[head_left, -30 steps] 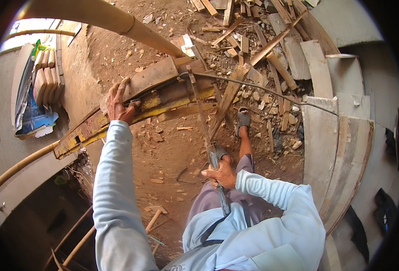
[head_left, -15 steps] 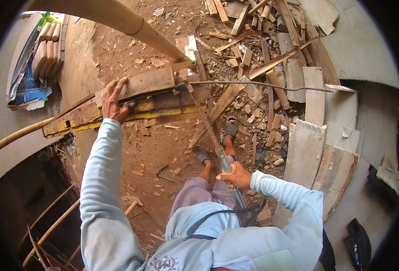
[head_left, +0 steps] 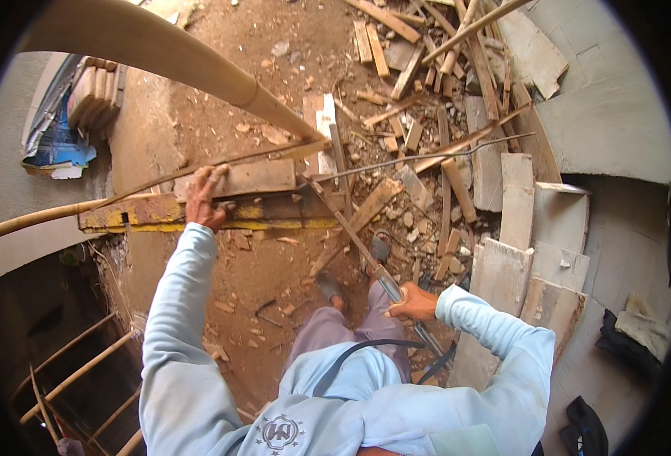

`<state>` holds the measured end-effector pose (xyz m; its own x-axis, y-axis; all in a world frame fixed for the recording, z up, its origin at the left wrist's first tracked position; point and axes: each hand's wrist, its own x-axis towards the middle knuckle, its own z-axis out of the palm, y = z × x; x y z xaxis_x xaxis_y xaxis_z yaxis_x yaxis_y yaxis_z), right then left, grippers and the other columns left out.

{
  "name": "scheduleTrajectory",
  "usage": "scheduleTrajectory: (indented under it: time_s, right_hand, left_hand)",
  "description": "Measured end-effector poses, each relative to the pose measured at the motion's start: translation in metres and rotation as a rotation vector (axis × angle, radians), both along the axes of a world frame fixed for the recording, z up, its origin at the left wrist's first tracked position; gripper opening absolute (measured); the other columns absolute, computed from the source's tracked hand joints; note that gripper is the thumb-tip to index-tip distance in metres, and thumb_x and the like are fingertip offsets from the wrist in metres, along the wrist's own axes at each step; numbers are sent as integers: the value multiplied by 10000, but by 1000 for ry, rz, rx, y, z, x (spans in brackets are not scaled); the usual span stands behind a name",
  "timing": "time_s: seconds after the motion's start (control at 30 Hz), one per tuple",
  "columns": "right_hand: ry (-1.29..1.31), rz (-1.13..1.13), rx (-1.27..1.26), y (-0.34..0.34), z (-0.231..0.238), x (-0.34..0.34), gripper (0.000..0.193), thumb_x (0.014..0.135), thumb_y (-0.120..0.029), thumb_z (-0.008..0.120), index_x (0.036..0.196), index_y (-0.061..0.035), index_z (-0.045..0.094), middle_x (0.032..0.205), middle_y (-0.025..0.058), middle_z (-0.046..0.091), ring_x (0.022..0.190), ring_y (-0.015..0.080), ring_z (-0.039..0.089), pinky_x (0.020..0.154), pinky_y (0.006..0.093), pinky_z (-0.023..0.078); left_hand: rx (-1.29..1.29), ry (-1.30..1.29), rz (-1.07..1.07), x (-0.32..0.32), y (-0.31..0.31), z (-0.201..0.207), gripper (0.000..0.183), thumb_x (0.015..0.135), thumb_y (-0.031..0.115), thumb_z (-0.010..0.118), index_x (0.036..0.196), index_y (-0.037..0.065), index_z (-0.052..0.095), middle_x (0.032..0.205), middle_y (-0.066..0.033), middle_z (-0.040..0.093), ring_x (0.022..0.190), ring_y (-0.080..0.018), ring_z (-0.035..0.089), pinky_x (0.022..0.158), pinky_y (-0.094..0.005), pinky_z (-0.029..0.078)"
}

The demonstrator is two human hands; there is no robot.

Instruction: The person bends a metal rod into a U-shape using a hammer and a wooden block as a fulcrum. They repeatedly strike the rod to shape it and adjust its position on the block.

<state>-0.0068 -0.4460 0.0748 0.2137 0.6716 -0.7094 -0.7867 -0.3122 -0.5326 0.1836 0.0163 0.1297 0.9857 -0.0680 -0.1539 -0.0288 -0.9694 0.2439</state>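
My left hand (head_left: 204, 199) is bent over the left end of a short wooden board (head_left: 256, 178), its fingers gripping the edge. The board lies on a rusty, yellow-painted beam (head_left: 145, 213) that has small pegs along it. My right hand (head_left: 413, 302) is wrapped around the handle of a long metal bending lever (head_left: 351, 232), which slants away from my waist to the beam's right end. There its tip meets a thin metal rod (head_left: 419, 157), which runs off to the right. What lies under my left fingers is hidden.
A thick bamboo pole (head_left: 221, 76) slants across the upper left. Scrap wood (head_left: 408, 57) and rubble cover the ground ahead on the right. Pale boards (head_left: 495, 285) lie at my right. Stacked wooden pieces (head_left: 96, 95) sit far left, with bamboo poles (head_left: 77, 380) below.
The lever's handle has swung to the right with my right hand. The rod's free end now points farther away from me. My left hand stays on the board; the whole view has shifted slightly.
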Motion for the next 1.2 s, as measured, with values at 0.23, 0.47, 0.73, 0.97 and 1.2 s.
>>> scheduleTrajectory:
  time_s: [0.23,0.47,0.73,0.97,1.2]
  right_hand:
    - [-189,-255,-311,52,47,-45,344,798,-298,743,808,10,588,644,76,564,550,165,556,510,336,460]
    - [-989,-380,-753,31,87,-11,381,825,-303,712,982,23,592,785,175,631,731,311,631,675,424,497]
    - [-1421,-222,-627,-4,51,151,331,815,-213,720,1034,2,595,903,185,616,878,339,609,812,448,483]
    - [-1346,-42,-687,-4,2,181,307,862,-299,706,879,-39,545,774,192,625,716,354,636,640,457,471]
    - [-1299,-121,-655,3,60,190,341,841,-314,735,785,-44,534,652,93,529,600,215,532,583,380,448]
  left_hand:
    - [54,11,-20,0,1,9,881,634,116,841,1409,290,462,1430,-68,430,1361,-299,379,1167,-502,231]
    - [72,33,10,-4,4,7,866,687,206,820,1447,309,417,1516,-63,367,1414,-283,332,1189,-520,184]
    - [41,5,181,-9,-2,7,836,707,268,829,1443,267,433,1541,-84,339,1408,-301,340,1176,-460,253]
    - [68,-64,227,-25,3,6,705,765,277,799,1395,209,489,1474,-104,430,1373,-303,388,1137,-439,313]
    - [-227,-488,499,-90,10,12,548,844,239,726,1333,90,528,1402,-169,510,1295,-312,487,1090,-445,389]
